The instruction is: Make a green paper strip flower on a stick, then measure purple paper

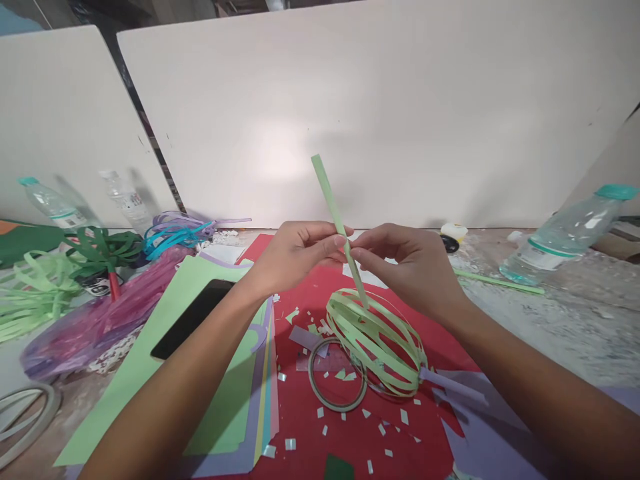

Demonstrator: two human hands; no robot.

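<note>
My left hand (313,250) pinches a narrow light green paper strip (327,193) that stands nearly upright, tilted to the left. Opposite it, my right hand (400,257) has its thumb and forefinger closed at the strip's middle. Below them a lantern-like ball of pale green paper strips (380,343) lies on red paper (310,440). A rolled purple paper stick (455,387) sticks out of the ball's right end. Beside the ball, a roll of tape (313,383) lies flat among small white and green paper scraps.
Stacked coloured sheets (220,427) and a black phone (193,319) lie at left. Farther left are a pink plastic bag (65,340), curled paper strips (45,287) and bottles (55,203). A bottle (565,233) and a green stick (505,282) lie right. A white board (400,120) stands behind.
</note>
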